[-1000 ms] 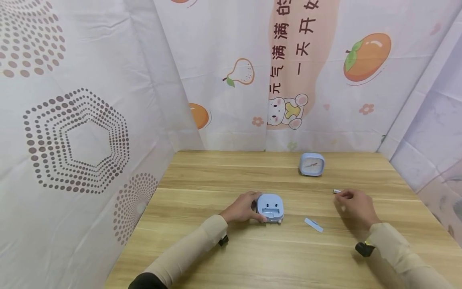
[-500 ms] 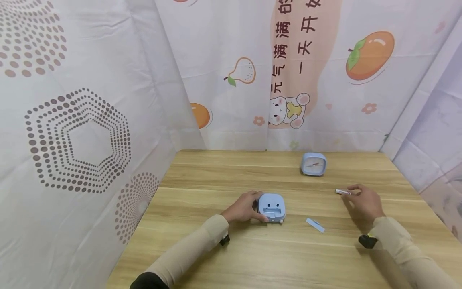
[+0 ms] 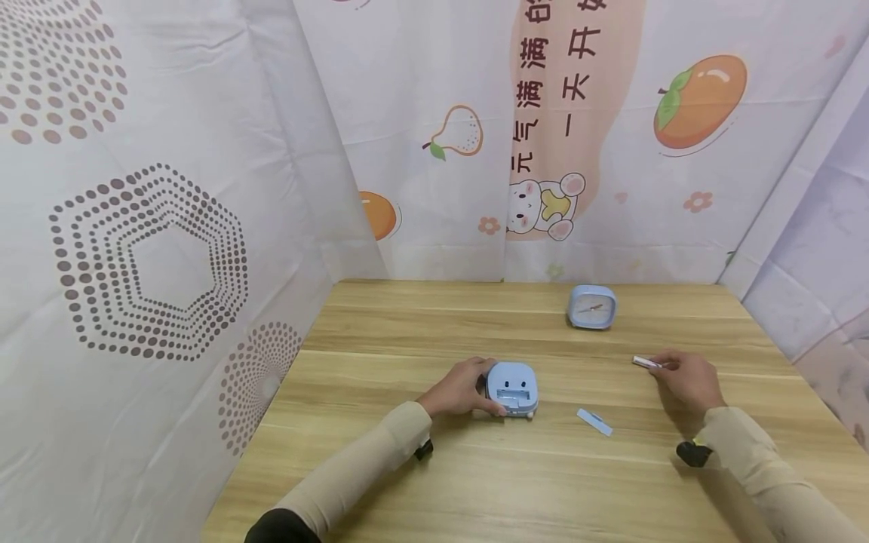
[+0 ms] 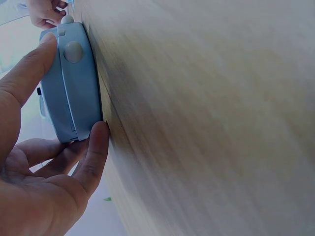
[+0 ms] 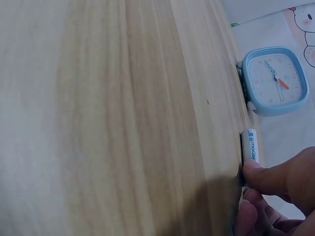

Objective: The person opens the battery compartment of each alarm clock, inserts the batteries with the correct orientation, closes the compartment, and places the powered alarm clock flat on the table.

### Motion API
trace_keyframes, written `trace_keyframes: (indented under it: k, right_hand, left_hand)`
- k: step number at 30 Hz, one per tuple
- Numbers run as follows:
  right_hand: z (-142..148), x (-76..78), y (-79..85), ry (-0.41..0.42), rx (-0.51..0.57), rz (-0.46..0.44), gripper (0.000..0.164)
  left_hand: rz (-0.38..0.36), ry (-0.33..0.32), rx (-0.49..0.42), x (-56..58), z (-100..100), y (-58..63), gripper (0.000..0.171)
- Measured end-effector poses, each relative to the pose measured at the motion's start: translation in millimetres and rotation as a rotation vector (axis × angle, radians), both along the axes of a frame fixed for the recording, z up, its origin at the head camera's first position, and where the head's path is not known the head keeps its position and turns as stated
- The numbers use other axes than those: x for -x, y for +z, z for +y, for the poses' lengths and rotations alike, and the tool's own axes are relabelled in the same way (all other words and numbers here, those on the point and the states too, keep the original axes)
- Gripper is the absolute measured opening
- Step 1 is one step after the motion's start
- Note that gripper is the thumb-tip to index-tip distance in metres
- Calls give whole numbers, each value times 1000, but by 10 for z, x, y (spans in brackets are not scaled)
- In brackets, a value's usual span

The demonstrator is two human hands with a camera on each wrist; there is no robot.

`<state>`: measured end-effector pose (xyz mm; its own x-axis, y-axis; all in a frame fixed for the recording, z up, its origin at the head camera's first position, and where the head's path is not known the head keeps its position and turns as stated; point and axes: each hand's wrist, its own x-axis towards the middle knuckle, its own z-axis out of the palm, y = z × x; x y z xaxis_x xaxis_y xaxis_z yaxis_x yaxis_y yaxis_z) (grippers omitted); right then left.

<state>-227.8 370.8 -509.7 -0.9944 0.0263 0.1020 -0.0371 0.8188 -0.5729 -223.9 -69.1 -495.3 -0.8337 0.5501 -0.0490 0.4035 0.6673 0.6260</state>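
Observation:
A light blue alarm clock [image 3: 512, 377] lies face down on the table, its back and uncovered battery slot turned up. My left hand [image 3: 465, 388] holds it by its left side, thumb at the near edge; the left wrist view shows the fingers curled round the clock's body [image 4: 81, 93]. At the right, my right hand [image 3: 689, 381] pinches a white battery [image 3: 646, 362] by one end, low over the table. Blue print shows on the battery [image 5: 250, 142] in the right wrist view. Between the hands lies a light blue battery cover [image 3: 594, 421].
A second light blue alarm clock [image 3: 592, 307] stands upright near the table's back edge, its face toward me. Printed curtains [image 3: 434, 196] hang behind and to the left of the wooden table [image 3: 407, 317].
The right hand has shifted slightly right and regripped the battery, so more of it shows now. My left hand stays on the clock; the head view has drifted slightly.

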Motion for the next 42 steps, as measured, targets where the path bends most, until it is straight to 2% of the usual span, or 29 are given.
trace_keyframes:
  k: [18,35,42]
  right_hand:
    - [37,-37,5,-27,0,-19,25]
    - [25,-78,25,-54,90,-33,44]
    - [26,-64,32,-68,85,-44,42]
  left_hand:
    - [0,-11,-18,11,7,-2,88]
    - [-14,-8,-27,20,0,-20,91]
    - [-5,-6,-11,27,4,-19,93]
